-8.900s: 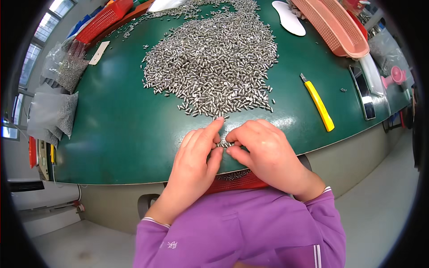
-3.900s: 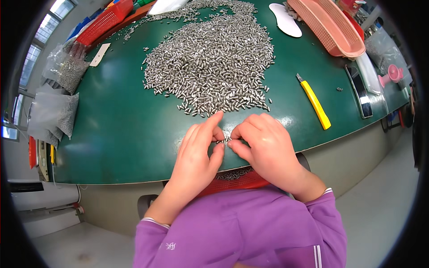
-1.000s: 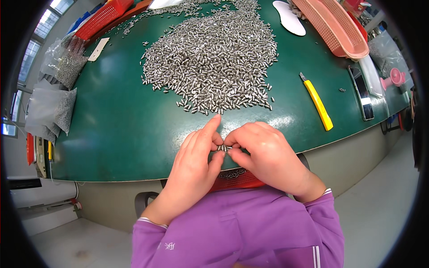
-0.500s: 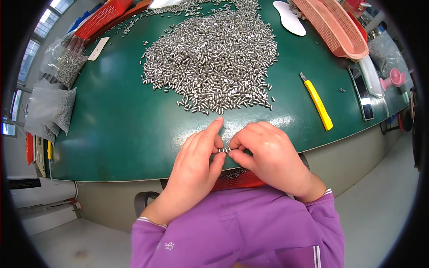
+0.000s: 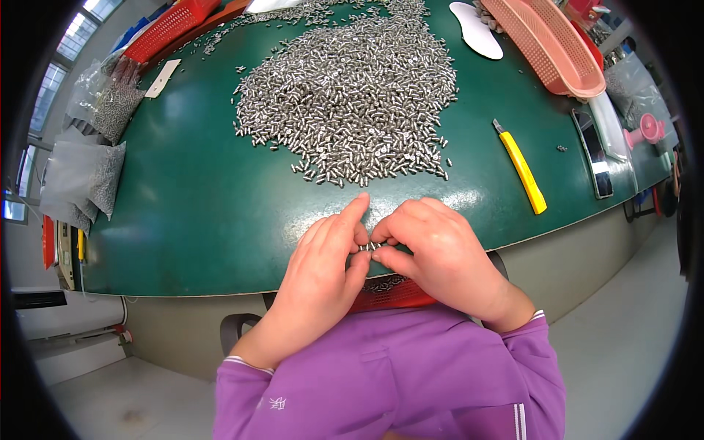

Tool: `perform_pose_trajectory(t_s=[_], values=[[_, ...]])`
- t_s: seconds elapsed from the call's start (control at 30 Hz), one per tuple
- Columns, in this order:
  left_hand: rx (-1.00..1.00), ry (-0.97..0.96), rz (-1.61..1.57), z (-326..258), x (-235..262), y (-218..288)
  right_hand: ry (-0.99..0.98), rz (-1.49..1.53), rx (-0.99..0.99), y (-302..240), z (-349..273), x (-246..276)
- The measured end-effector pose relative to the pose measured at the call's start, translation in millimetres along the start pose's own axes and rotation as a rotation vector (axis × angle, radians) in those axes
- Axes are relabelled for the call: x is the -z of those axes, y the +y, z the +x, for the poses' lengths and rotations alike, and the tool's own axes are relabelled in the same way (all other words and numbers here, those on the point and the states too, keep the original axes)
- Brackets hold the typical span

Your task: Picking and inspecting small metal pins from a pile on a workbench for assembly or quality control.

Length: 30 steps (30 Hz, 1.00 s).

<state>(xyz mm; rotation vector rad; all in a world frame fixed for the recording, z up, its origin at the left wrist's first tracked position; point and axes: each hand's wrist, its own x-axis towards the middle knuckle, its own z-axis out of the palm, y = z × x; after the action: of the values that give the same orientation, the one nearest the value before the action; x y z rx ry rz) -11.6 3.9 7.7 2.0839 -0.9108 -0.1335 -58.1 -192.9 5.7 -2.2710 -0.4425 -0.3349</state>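
Note:
My left hand [image 5: 320,273] and my right hand [image 5: 434,248] meet at the near edge of the green table [image 5: 198,220]. Between their fingertips they pinch a few small silver metal pieces [image 5: 369,247]. A big heap of the same small silver metal pieces [image 5: 352,88] lies spread across the table just beyond my hands. Under my hands, below the table edge, a red basket [image 5: 392,293] holds more pieces; most of it is hidden.
A yellow utility knife [image 5: 522,167] lies to the right, with a dark phone [image 5: 594,152] beyond it. A pink basket [image 5: 554,44] and a white insole [image 5: 477,29] sit at the back right. Clear bags of parts [image 5: 95,154] lie at the left; a red basket [image 5: 172,26] is at the back left.
My hands stay together at the table edge, with only small finger movements on the silver pieces. The heap and the tools have not moved.

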Motion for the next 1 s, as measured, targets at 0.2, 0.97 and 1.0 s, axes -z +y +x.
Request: perform_pose_trajectory(t_s=[0.2,0.97,1.0], values=[[0.041,-0.007,-0.034,-2,4,4,-0.005,0.026,-0.016,0,1,2],[0.031,0.043,-0.036,-4,-2,0,0.05,0.025,-0.031,-1,-1,-6],[0.02,0.047,-0.029,-4,-3,0,0.051,0.024,-0.031,-1,-2,-6]])
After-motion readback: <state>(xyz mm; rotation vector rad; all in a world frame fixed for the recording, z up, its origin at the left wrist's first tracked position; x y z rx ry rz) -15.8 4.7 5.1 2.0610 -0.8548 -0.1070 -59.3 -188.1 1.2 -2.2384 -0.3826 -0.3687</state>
